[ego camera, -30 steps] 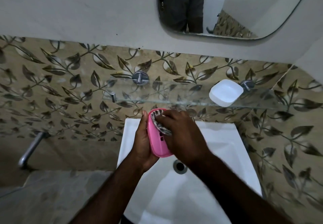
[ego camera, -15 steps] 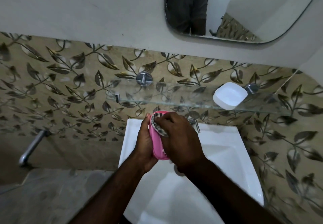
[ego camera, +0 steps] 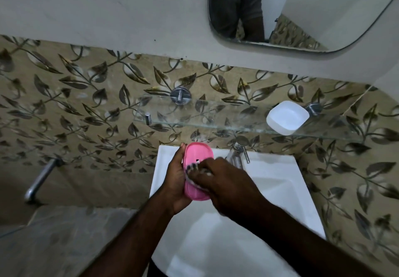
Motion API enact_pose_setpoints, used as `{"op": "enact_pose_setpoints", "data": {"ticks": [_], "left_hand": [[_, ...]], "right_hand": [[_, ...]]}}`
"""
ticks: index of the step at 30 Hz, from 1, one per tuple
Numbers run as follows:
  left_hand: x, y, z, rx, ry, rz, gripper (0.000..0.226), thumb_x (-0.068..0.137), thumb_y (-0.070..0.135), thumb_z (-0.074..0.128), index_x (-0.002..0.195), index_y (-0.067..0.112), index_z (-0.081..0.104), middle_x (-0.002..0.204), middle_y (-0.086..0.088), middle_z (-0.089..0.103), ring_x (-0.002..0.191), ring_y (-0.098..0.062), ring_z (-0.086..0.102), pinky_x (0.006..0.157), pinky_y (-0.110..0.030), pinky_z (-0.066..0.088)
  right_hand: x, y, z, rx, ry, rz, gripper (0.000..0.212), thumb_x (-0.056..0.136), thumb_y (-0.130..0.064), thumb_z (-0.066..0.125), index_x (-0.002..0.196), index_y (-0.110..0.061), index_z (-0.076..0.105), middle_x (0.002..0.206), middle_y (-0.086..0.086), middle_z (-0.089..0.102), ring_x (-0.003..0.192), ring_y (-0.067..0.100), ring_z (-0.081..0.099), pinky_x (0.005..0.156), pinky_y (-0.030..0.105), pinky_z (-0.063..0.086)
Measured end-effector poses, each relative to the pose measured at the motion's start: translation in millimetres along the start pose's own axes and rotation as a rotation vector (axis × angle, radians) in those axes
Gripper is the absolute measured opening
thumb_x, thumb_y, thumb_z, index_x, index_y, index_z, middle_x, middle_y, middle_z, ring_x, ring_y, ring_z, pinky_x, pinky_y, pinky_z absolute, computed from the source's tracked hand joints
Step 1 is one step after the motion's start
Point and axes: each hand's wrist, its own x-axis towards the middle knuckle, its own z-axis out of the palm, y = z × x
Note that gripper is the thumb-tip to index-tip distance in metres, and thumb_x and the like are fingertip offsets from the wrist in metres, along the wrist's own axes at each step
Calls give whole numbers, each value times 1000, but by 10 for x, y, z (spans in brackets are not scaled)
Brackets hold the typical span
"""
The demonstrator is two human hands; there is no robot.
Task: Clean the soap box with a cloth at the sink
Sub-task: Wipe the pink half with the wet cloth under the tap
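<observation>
A pink oval soap box (ego camera: pixel 198 154) is held over the back left of the white sink (ego camera: pixel 280 181). My left hand (ego camera: pixel 176 179) grips it from the left side, thumb along its edge. My right hand (ego camera: pixel 226 187) holds a checked cloth (ego camera: pixel 193 169) bunched under its fingers and presses it against the middle of the box. Most of the cloth is hidden under that hand. The upper half of the box shows bare, with slots in it.
A chrome tap (ego camera: pixel 236 155) stands at the sink's back edge, just right of my hands. Above it runs a glass shelf (ego camera: pixel 205 116) carrying a white soap dish (ego camera: pixel 287 118). A mirror (ego camera: pixel 302 11) hangs higher up. A metal pipe (ego camera: pixel 41 179) juts from the left wall.
My right hand has slid the cloth down from the top of the soap box to its middle, uncovering the upper half. The box now faces me more openly.
</observation>
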Motion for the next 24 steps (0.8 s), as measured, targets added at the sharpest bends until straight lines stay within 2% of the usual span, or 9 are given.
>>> {"op": "enact_pose_setpoints", "data": {"ticks": [2,6,8,11,16,18,20,22,24], "left_hand": [[14,31,-34,40,34,-15,83,81,71,46,125,2,60,97,-20,68,87,-32,66,79,-41,51],[53,81,-30,77,30,-13,86,78,73,47,127,4,58,103,-21,68,93,-33,65,83,-43,52],[65,101,9,80,3,-6,83,80,73,43,125,5,60,108,-21,68,97,-34,64,87,-45,50],[80,42,101,59,-23,34,70,83,67,43,114,10,68,107,-18,69,96,-32,64,90,-45,46],[95,-17,205,93,-41,77,61,91,64,35,111,17,69,107,-14,72,94,-29,68,85,-43,49],[91,9,193,90,-25,80,62,91,64,35,107,14,70,101,-14,73,90,-29,69,81,-41,51],[83,59,125,82,10,48,68,89,66,36,108,9,69,97,-17,72,90,-31,67,83,-42,50],[80,99,48,118,40,0,76,85,70,40,116,6,66,100,-18,71,93,-34,65,85,-45,50],[74,109,24,145,69,-34,78,84,71,43,121,5,64,105,-20,68,97,-34,64,88,-47,49]], "right_hand": [[-117,31,82,-45,-14,-96,49,80,-8,60,122,-32,60,106,-1,61,87,22,55,51,32,45],[-105,91,28,-112,-8,-122,49,83,-13,43,124,-34,61,103,2,64,81,23,57,50,28,39],[-9,109,-30,-160,27,-65,45,85,-18,50,126,-35,60,105,2,63,82,24,58,52,28,43],[148,121,-103,-78,106,117,36,91,-27,61,126,-35,54,101,0,59,85,24,58,53,30,46],[320,180,-172,-5,111,315,47,88,-25,55,133,-40,51,102,1,52,94,24,55,63,31,41],[301,114,-181,34,103,261,43,90,-26,54,131,-38,53,102,1,51,91,24,55,63,30,39],[220,52,-148,21,14,126,34,94,-29,53,127,-37,54,100,-1,51,87,23,55,59,29,36],[111,59,-97,-36,-73,10,38,88,-20,57,122,-36,57,97,0,51,81,23,55,53,28,32],[42,138,-54,-89,-79,-82,45,81,-15,51,120,-35,61,97,1,53,79,23,54,51,28,31]]}}
